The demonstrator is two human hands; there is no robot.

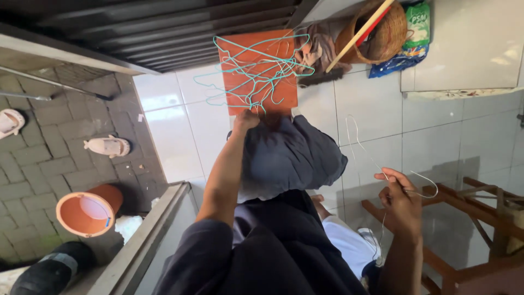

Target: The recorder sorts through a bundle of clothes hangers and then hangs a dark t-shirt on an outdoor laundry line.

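My left hand reaches down to a tangle of teal wire hangers lying on an orange square board on the white tiled floor, its fingers closed on the hangers' lower end. A dark blue-grey garment hangs below that hand, over my dark clothing. My right hand is raised at the right and pinches a thin white wire hanger near its hook.
A woven basket with a wooden stick, crumpled cloth and a blue-green detergent bag sit past the board. A wooden frame stands at the right. At left: a brick paving, sandals, an orange pot.
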